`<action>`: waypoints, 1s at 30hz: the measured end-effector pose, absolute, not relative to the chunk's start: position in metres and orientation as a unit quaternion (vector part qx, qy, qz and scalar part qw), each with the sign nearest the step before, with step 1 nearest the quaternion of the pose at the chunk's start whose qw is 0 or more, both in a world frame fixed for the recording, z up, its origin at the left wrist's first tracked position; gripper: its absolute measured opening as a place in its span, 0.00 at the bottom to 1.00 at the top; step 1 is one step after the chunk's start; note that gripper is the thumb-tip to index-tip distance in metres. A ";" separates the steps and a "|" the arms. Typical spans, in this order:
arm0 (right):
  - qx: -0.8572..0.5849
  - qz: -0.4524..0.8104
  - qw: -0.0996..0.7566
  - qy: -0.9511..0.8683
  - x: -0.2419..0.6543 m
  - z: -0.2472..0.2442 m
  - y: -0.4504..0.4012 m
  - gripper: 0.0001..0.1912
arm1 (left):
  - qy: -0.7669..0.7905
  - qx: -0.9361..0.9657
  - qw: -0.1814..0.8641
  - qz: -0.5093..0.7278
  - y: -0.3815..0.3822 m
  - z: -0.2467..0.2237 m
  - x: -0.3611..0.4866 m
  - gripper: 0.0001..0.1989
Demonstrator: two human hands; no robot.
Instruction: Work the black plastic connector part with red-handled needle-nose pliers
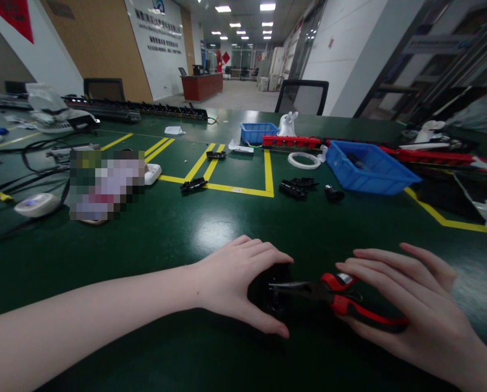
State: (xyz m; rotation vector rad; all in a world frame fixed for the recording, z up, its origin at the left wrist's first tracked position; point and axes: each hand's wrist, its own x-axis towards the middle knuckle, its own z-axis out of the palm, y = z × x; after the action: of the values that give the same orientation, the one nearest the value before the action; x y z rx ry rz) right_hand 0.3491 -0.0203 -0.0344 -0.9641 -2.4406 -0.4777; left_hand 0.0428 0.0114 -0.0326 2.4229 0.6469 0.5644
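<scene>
I have a smooth, dark green table (145, 245) in front of me, glossy enough to throw back a pale patch of light, with flat yellow tape (239, 189) marking angular outlines across its far half. Near the middle of the near side sits a small black part (275, 302), hard-looking and dark; its outline partly melts into the shadow under the hand, so I can't fairly judge its full shape or its long axis.

The pliers (340, 306) are easier for me to read: slim, tapering metal jaws and curved red-and-black handles. Their long axis runs roughly left to right, the nose pointing left at the black part and the handles spreading to the right. The tips reach over the part — whether they bite on it, I can't tell from this angle.

I see the left hand (241, 286) arched around the black part, fingers on its far side and thumb on the near side, holding it between them. The right hand (425, 299) is wrapped loosely about the pliers' handles, which stand somewhat apart; its upper fingers are stretched out rather than curled tight.

Farther off to the right stands a blue bin (370, 177) with sloping walls — just left of it lie a thin white ring (304, 166) and some knobbly black pieces (292, 189).
</scene>
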 end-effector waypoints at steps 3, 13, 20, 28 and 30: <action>-0.327 -0.188 0.219 -0.900 0.350 -0.034 -0.019 0.21 | 0.247 0.903 0.282 0.210 0.011 -0.033 0.043 0.38; -0.340 -0.178 0.218 -0.897 0.348 -0.037 -0.019 0.21 | 0.252 0.901 0.283 0.213 0.013 -0.032 0.042 0.37; -0.345 -0.156 0.227 -0.897 0.345 -0.040 -0.020 0.21 | 0.253 0.903 0.278 0.209 0.014 -0.033 0.043 0.38; -0.363 -0.139 0.238 -0.890 0.341 -0.041 -0.022 0.21 | 0.250 0.905 0.280 0.201 0.014 -0.033 0.043 0.39; -0.375 -0.136 0.238 -0.885 0.342 -0.040 -0.023 0.20 | 0.252 0.904 0.282 0.201 0.014 -0.033 0.043 0.39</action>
State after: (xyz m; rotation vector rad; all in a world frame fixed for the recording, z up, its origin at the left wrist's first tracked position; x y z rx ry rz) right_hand 0.3417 -0.0230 -0.0399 -1.0285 -2.4250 -0.3727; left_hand 0.0430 0.0135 -0.0331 2.4206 0.6749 0.5378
